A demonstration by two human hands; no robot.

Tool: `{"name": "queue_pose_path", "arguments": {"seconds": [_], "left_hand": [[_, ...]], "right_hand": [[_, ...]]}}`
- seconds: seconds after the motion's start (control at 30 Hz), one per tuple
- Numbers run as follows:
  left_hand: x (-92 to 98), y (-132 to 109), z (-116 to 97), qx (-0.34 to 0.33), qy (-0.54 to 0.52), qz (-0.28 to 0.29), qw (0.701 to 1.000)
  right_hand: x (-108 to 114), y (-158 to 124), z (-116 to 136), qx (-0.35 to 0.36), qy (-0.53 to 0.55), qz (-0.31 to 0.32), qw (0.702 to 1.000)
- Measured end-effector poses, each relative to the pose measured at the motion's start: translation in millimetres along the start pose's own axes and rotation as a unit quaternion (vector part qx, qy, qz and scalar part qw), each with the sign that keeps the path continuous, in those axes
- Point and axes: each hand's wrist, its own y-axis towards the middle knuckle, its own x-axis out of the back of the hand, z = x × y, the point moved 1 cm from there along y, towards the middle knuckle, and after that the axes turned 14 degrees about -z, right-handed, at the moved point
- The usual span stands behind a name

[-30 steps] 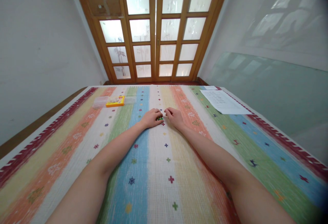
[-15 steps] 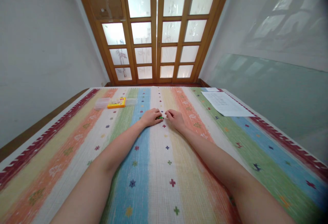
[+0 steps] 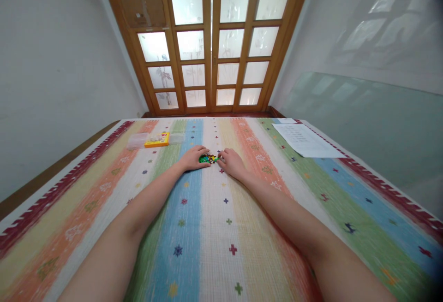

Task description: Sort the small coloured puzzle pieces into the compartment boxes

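Between my two hands, on the white stripe of the patterned cloth (image 3: 212,228), lies a heap of tiny coloured pieces (image 3: 207,158), green, yellow, blue and dark; they look like toy bricks but are too small to be sure. My left hand (image 3: 194,159) rests at the heap's left side, thumb and fingers apart around it. On the right, my right hand (image 3: 232,162) has its fingertips pinched at the heap's edge. A small green piece (image 3: 216,158) shows at those fingertips.
A yellow box (image 3: 157,140) lies beyond my left hand, with clear plastic containers (image 3: 137,140) on either side of it. Printed paper sheets (image 3: 304,140) lie at the far right. Glass-paned wooden doors (image 3: 209,67) stand behind the table.
My left hand has shifted left and its fingers have spread, uncovering the coloured heap. My right hand has moved slightly left, its fingertips now at the heap's edge.
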Motion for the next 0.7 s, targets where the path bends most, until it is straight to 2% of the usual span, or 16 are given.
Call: {"name": "queue_pose_path", "arguments": {"seconds": [0.3, 0.53, 0.7], "left_hand": [[-1.3, 12.0, 1.4, -0.002, 0.009, 0.007, 1.000], [2.6, 1.7, 2.6, 0.018, 0.006, -0.004, 1.000], [1.7, -5.8, -4.3, 0.027, 0.004, -0.006, 1.000]], "right_hand": [[2.6, 0.3, 1.2, -0.039, -0.018, -0.009, 0.999], [4.6, -1.4, -3.5, -0.032, -0.011, 0.010, 0.999], [2.0, -1.3, -7.8, -0.021, 0.009, 0.019, 1.000]]}}
